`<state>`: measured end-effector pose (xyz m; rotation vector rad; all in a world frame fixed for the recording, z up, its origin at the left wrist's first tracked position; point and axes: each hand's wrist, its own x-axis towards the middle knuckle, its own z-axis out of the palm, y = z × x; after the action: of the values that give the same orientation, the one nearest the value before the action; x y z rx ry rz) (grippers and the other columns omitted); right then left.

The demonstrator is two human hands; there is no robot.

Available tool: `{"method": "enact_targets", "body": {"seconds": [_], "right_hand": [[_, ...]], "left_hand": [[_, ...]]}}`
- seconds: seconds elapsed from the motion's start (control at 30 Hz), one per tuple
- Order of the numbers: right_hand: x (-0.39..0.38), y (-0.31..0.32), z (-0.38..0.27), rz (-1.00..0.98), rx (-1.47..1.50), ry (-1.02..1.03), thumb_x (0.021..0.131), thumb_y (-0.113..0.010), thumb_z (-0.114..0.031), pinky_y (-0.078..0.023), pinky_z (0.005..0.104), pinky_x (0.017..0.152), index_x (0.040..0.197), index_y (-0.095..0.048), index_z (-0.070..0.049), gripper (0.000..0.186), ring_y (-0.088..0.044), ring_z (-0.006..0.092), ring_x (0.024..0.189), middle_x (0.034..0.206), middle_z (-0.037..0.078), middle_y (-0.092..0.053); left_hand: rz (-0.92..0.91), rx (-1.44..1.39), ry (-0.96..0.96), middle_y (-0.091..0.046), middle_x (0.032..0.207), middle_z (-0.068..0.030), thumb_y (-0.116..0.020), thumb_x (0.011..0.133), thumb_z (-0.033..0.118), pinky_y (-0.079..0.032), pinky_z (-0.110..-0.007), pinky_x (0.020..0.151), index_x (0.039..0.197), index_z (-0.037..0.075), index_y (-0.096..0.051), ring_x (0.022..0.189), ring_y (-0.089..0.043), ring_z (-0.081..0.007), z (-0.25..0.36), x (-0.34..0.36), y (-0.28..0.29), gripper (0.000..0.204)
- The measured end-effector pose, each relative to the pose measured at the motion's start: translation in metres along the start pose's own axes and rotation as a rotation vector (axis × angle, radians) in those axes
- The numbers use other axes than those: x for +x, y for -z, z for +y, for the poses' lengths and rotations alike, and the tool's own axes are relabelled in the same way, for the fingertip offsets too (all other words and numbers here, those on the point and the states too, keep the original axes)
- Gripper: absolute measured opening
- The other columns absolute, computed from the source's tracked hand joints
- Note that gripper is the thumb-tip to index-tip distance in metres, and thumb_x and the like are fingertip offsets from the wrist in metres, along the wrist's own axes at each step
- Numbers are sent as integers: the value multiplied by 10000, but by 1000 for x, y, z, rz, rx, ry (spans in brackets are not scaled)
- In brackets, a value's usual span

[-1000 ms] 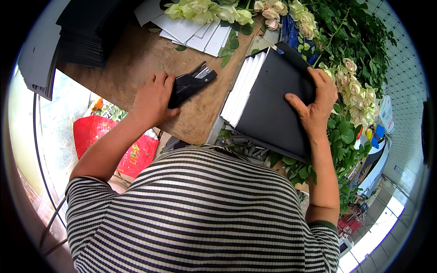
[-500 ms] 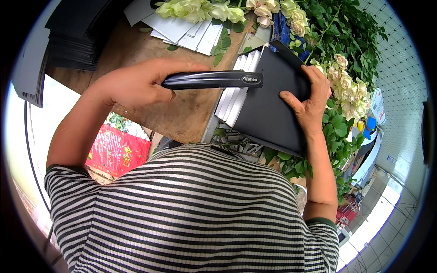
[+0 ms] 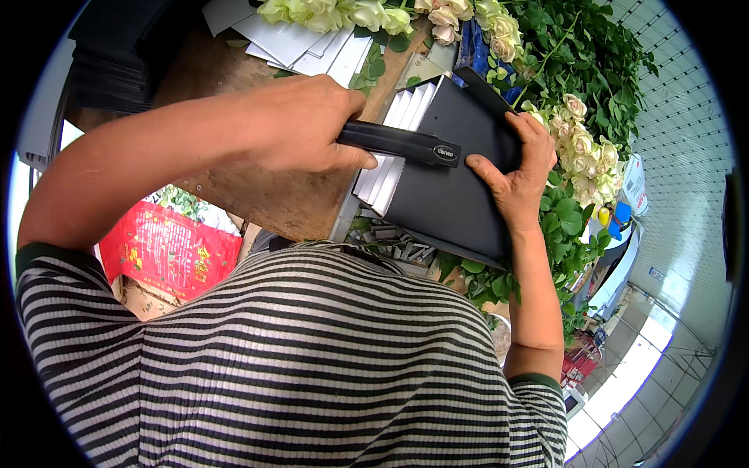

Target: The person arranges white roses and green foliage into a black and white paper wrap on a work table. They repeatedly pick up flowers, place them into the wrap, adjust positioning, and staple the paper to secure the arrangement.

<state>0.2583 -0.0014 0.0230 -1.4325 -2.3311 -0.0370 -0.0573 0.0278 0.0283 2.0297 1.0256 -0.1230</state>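
Note:
My left hand (image 3: 312,125) is closed round the handle of a black stapler (image 3: 398,142). The stapler's head lies over a black folded card sheet (image 3: 452,207); its lower jaw is hidden. White pleated strips (image 3: 404,109) run along the sheet's left edge, under the stapler. My right hand (image 3: 519,187) grips the far right side of the sheet, thumb on top and fingers over a raised black flap (image 3: 484,92).
A wooden table (image 3: 289,199) carries white cards (image 3: 285,43) and pale roses (image 3: 312,14). More roses (image 3: 581,152) and dense leaves stand at the right. Black sheets (image 3: 113,74) are stacked far left; a red bag (image 3: 175,249) stands below the table.
My left hand has moved right and pushed the stapler farther over the black sheet. The stapler now tilts a little downward to the right. My right hand keeps its hold.

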Motion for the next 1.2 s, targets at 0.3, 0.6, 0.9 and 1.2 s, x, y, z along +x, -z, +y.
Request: {"method": "enact_targets", "body": {"seconds": [0.3, 0.6, 0.9, 1.2], "right_hand": [[-2, 1, 2, -30, -21, -18, 623, -819, -476, -322, 423, 986, 1177, -591, -87, 714, -498, 278, 1109, 1195, 81, -547], [-1, 3, 0, -64, -13, -43, 606, -842, -452, -322, 423, 992, 1171, -597, -83, 718, -490, 291, 1126, 1206, 99, -542], [1, 3, -1, -55, -7, -45, 591, -843, -467, -331, 411, 980, 1164, -598, -84, 731, -501, 277, 1104, 1192, 83, -557], [1, 1, 0, -46, 6, -50, 598, -841, -466, -331, 411, 981, 1162, -600, -85, 723, -509, 280, 1103, 1196, 88, -557]], "left_hand": [[-191, -438, -197, -630, 1006, -142, -731, 803, 178, -480, -382, 775, 1199, 32, -587, 944, -619, -287, -23, 4, 5, 446], [651, 713, -312, -516, 1162, -108, -548, 745, -77, -447, -393, 932, 1308, 181, -556, 1114, -498, -293, -69, 27, 10, 619], [802, 694, -640, -550, 1136, -113, -611, 747, 26, -452, -384, 945, 1197, 73, -554, 1107, -524, -299, -68, 69, 9, 457], [700, 568, -222, -577, 906, -83, -710, 676, 99, -507, -377, 772, 930, 59, -560, 957, -581, -269, -61, 74, 1, 298]]}}
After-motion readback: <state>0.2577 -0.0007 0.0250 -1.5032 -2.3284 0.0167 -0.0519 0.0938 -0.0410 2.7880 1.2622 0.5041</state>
